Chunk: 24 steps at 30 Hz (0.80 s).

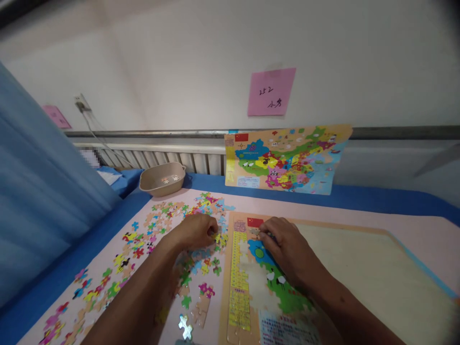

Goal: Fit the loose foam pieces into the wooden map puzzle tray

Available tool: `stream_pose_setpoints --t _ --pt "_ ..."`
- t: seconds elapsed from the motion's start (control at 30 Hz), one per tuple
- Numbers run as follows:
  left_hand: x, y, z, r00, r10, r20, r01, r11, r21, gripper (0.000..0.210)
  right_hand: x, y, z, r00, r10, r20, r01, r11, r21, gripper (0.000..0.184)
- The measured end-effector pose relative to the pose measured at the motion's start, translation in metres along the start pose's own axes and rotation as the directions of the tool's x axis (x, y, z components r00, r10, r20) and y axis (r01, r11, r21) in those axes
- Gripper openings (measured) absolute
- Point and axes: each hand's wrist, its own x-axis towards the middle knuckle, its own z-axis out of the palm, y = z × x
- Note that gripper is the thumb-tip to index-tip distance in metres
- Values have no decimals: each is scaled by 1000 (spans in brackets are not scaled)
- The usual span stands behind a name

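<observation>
Bare forearms (143, 287) of the person slant up from the bottom of the view over a worktop covered in a blue cloth (381, 194) and a pale pink sheet (406, 225). Curled inward, the left hand (197, 230) sits just outside the left edge of a shallow, pale puzzle tray with a tan border (345, 258), its fingertips at a loose yellow-and-green jigsaw piece (221, 239); whether it grips that piece cannot be told. With fingers bent, the right hand (283, 242) lies over the tray's far left corner, thumb and forefinger tips close together at a small greyish-tan piece (254, 232), beside a red flag panel (254, 222); whether they pinch it or merely touch it cannot be told. Along the tray's left edge runs a yellow printed strip (239, 282), and right of it lie joined blue and green sections (291, 301), the green one bearing white animals; the tray's right part shows bare base. Multicoloured loose jigsaw pieces (138, 253) spread over the worktop's left side, from the far edge towards the near left corner. At the far left corner stands a beige plastic basin (163, 190) holding a few pieces (175, 178), while a colourful printed map sheet (287, 163) stands upright at the far edge, below a pink handwritten note (271, 93) on the white wall (179, 62)
</observation>
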Motion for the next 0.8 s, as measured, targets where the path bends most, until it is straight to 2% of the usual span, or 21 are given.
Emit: stream_pose_setpoints --t 0.27,0.4,0.63,0.8 --pt "-8 -2 -12 1000 -15 11 15 1000 -3 25 -2 0 3 1000 -10 21 11 1000 -28 17" --pt "-6 2 -11 1000 1 4 -1 1000 -20 22 -2 -1 2 1000 -8 30 9 999 -40 16" --pt "5 33 19 990 54 -130 -55 998 -2 19 -1 -2 -3 998 61 33 -59 996 -61 15" --pt "11 53 36 988 71 -134 -72 997 -2 12 -4 -2 -3 997 78 0 -78 995 -61 14"
